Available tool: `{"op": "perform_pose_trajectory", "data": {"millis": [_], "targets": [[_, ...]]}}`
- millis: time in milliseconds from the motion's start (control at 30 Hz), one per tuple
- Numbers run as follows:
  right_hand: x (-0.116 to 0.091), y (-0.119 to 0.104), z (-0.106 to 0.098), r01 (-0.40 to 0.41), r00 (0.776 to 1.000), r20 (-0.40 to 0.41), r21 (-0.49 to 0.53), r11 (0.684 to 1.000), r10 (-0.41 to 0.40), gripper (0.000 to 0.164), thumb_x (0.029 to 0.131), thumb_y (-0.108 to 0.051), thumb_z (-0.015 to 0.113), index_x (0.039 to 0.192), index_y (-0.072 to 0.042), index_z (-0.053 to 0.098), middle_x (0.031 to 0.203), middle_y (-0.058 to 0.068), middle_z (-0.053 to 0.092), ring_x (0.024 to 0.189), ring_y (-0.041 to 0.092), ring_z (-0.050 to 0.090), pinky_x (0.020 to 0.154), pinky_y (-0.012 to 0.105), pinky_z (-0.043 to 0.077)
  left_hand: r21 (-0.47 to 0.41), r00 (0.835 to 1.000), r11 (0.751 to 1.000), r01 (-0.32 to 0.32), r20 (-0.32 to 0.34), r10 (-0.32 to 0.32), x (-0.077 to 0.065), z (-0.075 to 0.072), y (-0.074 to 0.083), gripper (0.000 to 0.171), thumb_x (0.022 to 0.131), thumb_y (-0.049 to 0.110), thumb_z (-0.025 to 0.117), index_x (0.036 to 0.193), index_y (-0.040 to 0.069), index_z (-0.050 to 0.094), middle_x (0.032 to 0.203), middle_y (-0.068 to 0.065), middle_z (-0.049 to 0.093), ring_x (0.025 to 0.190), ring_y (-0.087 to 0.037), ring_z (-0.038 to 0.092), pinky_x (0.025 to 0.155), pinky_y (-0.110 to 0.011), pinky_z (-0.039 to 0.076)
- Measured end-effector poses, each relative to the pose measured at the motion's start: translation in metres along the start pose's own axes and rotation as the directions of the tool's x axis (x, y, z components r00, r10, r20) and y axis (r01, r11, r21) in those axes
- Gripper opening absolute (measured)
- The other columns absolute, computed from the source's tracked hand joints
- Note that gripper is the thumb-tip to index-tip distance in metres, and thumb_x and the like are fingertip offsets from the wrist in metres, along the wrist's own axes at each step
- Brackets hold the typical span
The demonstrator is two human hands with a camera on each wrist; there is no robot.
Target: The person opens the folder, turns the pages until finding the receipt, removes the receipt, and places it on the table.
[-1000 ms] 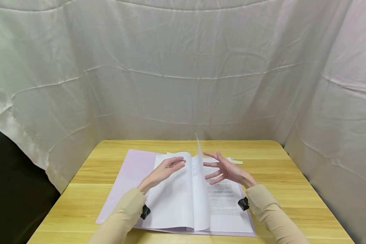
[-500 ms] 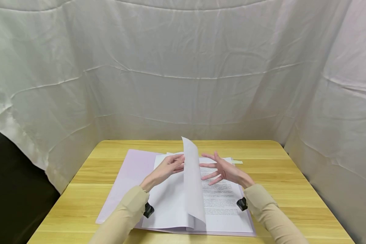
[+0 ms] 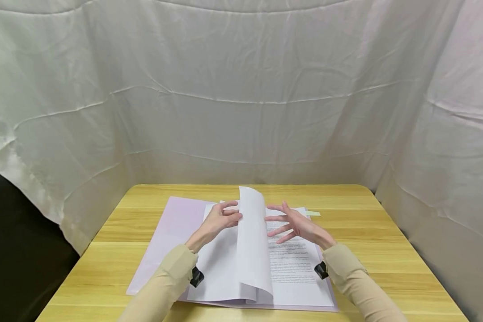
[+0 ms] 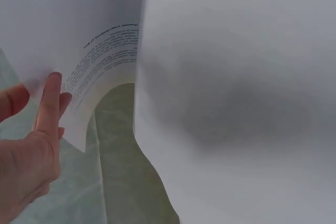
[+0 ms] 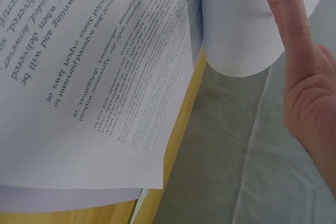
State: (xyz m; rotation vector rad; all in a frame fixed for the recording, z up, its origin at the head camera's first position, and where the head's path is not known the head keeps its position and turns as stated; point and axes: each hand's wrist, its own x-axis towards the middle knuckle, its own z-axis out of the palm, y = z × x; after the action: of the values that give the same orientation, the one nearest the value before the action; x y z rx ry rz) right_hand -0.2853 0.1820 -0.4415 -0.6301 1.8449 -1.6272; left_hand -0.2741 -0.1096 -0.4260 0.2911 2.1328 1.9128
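A stack of printed sheets lies open on a lilac folder. One page stands up from the middle and curls over to the left, blank side towards the head view. My left hand has this page's left edge between its thumb and fingers; in the left wrist view its fingers lie against the printed side. My right hand is held over the right-hand sheets with fingers spread, their tips close by the curled page. In the right wrist view the fingers overlap the page's blank curve.
Everything lies on a wooden table. A pale green strip sticks out at the stack's upper right. A grey-white curtain hangs behind and at both sides, with a dark area at the left.
The raised page has swung from nearly upright over to the left and curled. My left hand has taken its edge between thumb and fingers. The right hand has barely moved.
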Motion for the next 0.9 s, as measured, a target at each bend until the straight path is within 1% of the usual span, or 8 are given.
{"op": "perform_pose_trajectory", "data": {"millis": [167,233,300,433,533,667,800,900], "targets": [[-0.001,0.004,-0.002,-0.011,0.997,-0.073,-0.066,0.998,0.006,0.062,0.110,-0.048,0.015,0.159,-0.011,0.027,0.155,0.030,0.041,0.122,0.054,0.059,0.089,0.051,0.061,0.006,0.996,0.999,0.036,-0.086,-0.036,0.000,-0.001,-0.002,0.066,0.085,-0.001,0.070,0.145,-0.008,0.044,0.133,-0.034,0.061,0.112,-0.036,0.070,0.091,-0.040,0.062],[-0.002,0.007,-0.003,-0.020,0.992,-0.123,-0.105,0.994,0.007,0.058,0.111,-0.044,0.023,0.157,-0.009,0.031,0.152,0.031,0.044,0.120,0.052,0.062,0.091,0.052,0.060,0.002,0.993,0.999,0.044,-0.111,-0.044,0.000,-0.002,-0.003,0.068,0.082,-0.004,0.071,0.144,-0.009,0.045,0.132,-0.034,0.061,0.110,-0.037,0.071,0.088,-0.040,0.063],[-0.005,0.011,-0.006,-0.019,0.988,-0.157,-0.153,0.988,-0.006,0.054,0.111,-0.036,0.032,0.155,-0.004,0.033,0.148,0.036,0.046,0.119,0.052,0.062,0.093,0.053,0.059,0.006,0.990,0.999,0.053,-0.132,-0.052,-0.001,-0.004,-0.004,0.069,0.081,-0.004,0.073,0.144,-0.009,0.045,0.131,-0.035,0.062,0.110,-0.037,0.071,0.086,-0.039,0.063],[-0.009,0.019,-0.011,-0.025,0.978,-0.206,-0.258,0.966,-0.029,0.052,0.107,-0.024,0.048,0.149,0.006,0.038,0.141,0.039,0.050,0.117,0.050,0.063,0.096,0.054,0.058,0.026,0.983,0.997,0.076,-0.172,-0.071,-0.002,-0.010,-0.008,0.071,0.079,-0.001,0.077,0.143,-0.007,0.047,0.133,-0.034,0.060,0.113,-0.039,0.069,0.087,-0.041,0.062],[-0.011,0.025,-0.016,-0.056,0.971,-0.236,-0.357,0.932,-0.033,0.053,0.104,-0.021,0.055,0.146,0.008,0.042,0.139,0.036,0.054,0.122,0.047,0.061,0.100,0.054,0.055,0.044,0.977,0.994,0.101,-0.193,-0.091,-0.004,-0.016,-0.011,0.072,0.079,0.003,0.080,0.143,-0.004,0.047,0.137,-0.033,0.058,0.119,-0.041,0.065,0.090,-0.043,0.061],[-0.014,0.033,-0.021,-0.106,0.964,-0.265,-0.487,0.867,-0.030,0.057,0.100,-0.024,0.063,0.145,0.006,0.045,0.142,0.031,0.054,0.132,0.047,0.054,0.109,0.059,0.046,0.068,0.971,0.990,0.124,-0.212,-0.107,-0.005,-0.025,-0.017,0.073,0.079,0.006,0.082,0.142,-0.003,0.047,0.140,-0.032,0.054,0.122,-0.041,0.062,0.090,-0.042,0.059],[-0.018,0.039,-0.025,-0.117,0.966,-0.254,-0.577,0.808,-0.042,0.066,0.094,-0.026,0.070,0.145,0.006,0.045,0.147,0.032,0.050,0.137,0.051,0.046,0.113,0.064,0.039,0.110,0.964,0.983,0.150,-0.236,-0.120,-0.007,-0.034,-0.023,0.076,0.078,0.010,0.084,0.143,-0.001,0.047,0.133,-0.030,0.058,0.107,-0.032,0.067,0.083,-0.036,0.058],[-0.021,0.041,-0.026,-0.117,0.970,-0.240,-0.631,0.766,-0.049,0.070,0.090,-0.026,0.075,0.144,0.007,0.046,0.147,0.031,0.050,0.138,0.051,0.045,0.113,0.065,0.038,0.160,0.960,0.973,0.166,-0.253,-0.122,-0.009,-0.041,-0.028,0.079,0.078,0.012,0.086,0.144,-0.001,0.045,0.118,-0.025,0.063,0.089,-0.023,0.064,0.075,-0.031,0.056]]}}
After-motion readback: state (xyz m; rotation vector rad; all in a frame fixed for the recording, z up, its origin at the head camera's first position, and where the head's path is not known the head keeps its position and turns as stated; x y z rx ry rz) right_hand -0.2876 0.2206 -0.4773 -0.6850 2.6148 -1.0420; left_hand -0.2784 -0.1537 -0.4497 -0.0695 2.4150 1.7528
